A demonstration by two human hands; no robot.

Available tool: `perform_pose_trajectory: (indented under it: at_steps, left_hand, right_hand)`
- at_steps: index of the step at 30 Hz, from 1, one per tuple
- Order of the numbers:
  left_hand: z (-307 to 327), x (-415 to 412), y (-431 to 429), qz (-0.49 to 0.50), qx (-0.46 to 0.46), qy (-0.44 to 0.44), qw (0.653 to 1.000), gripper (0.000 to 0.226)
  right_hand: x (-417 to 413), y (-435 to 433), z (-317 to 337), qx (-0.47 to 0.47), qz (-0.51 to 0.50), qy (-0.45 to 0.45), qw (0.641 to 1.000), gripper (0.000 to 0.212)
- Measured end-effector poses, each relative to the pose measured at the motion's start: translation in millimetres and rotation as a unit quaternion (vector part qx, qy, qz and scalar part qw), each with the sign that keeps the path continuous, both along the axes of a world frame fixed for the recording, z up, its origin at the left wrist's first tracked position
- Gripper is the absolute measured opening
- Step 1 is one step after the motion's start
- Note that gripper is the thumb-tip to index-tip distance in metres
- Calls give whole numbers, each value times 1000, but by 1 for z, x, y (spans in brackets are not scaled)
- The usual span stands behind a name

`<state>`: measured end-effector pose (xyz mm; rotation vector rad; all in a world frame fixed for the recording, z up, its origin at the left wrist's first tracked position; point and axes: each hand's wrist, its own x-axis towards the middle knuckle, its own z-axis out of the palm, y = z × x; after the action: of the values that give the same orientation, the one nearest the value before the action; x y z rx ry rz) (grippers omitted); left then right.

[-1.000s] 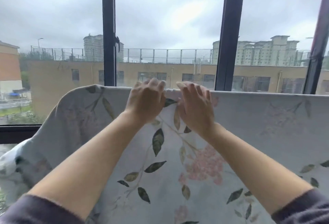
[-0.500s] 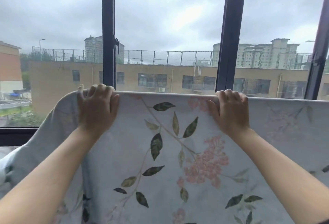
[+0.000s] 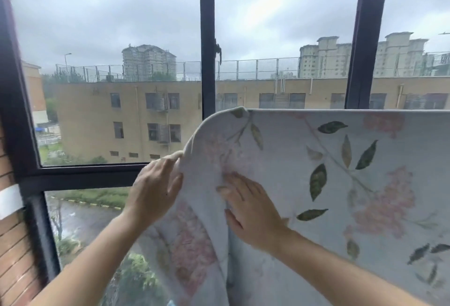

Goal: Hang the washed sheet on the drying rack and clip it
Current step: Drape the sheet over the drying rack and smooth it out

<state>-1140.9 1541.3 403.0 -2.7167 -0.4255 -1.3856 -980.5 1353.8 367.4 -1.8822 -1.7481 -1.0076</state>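
drying rack hidden, floral sheet (image 3: 341, 184) draped over its top, left end hanging in folds

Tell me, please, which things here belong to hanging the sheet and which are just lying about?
Job in hand:
floral sheet, already draped
left hand, at its edge
right hand, flat on it
No clips in view.

Just there:
window frame
window handle
brick wall
white strip on it
buildings outside
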Motion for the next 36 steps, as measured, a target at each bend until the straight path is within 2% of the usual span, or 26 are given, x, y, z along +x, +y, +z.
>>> perform_pose_trajectory:
  at_steps: [2, 4, 5, 7, 8, 10, 13, 14, 15, 17, 19, 20, 22, 23, 25, 27, 30, 33, 36]
  left_hand:
    - [-17, -25, 22, 5, -50, 11, 999, 52]
    - [-32, -44, 36, 59, -165, 17, 984, 61]
    - [-38, -51, 42, 96, -245, 33, 964, 65]
    - [-39, -60, 52, 140, -408, 98, 897, 68]
    - [-39, -63, 53, 112, -487, 123, 857, 65]
    - [-36, -67, 48, -19, -614, 97, 783, 43]
    - [-20, -72, 37, -201, -688, -71, 693, 9]
    - [-13, -75, 34, -232, -696, -118, 669, 13]
    - [-5, -78, 30, -248, -693, -147, 661, 19]
    - [15, -85, 22, -245, -656, -175, 693, 22]
    - [36, -94, 15, -244, -605, -185, 735, 24]
    - [47, -98, 11, -249, -590, -189, 744, 24]
    - [64, -106, 3, -274, -592, -192, 733, 24]
    - [70, -109, 0, -289, -599, -189, 722, 22]
    - [78, -116, -5, -302, -602, -175, 719, 20]
    - [82, -122, -1, -290, -582, -171, 740, 18]
    - [99, -132, 15, -245, -538, -223, 775, 19]
    - [114, -144, 45, -215, -476, -268, 810, 23]
    - [105, -144, 83, -163, -459, -220, 845, 17]
  right_hand:
    - [-40, 19, -15, 13, 43, 4, 999, 34]
    - [-71, 32, -27, 13, 43, 16, 999, 36]
    - [-83, 37, -31, 11, 26, 19, 999, 40]
    - [-102, 45, -38, -12, -22, 11, 1000, 44]
    - [-109, 47, -42, -33, -42, 10, 999, 45]
    - [-120, 51, -50, -80, -79, 18, 994, 48]
    - [-140, 52, -53, -155, -140, 54, 976, 46]
    - [-146, 51, -54, -184, -144, 88, 968, 40]
    - [-150, 49, -56, -220, -142, 143, 954, 32]
    - [-156, 42, -56, -292, -145, 252, 911, 24]
    - [-161, 31, -53, -295, -134, 297, 898, 29]
    - [-165, 27, -50, -284, -132, 302, 900, 37]
    - [-174, 26, -43, -249, -132, 312, 907, 55]
    - [-178, 29, -39, -226, -137, 321, 909, 57]
    - [-189, 41, -31, -190, -136, 343, 910, 42]
    - [-200, 53, -26, -180, -114, 344, 914, 26]
    - [-214, 61, -19, -164, -48, 379, 909, 25]
    - [-219, 72, -8, -168, 11, 370, 914, 21]
    - [-207, 86, 2, -179, 7, 343, 922, 26]
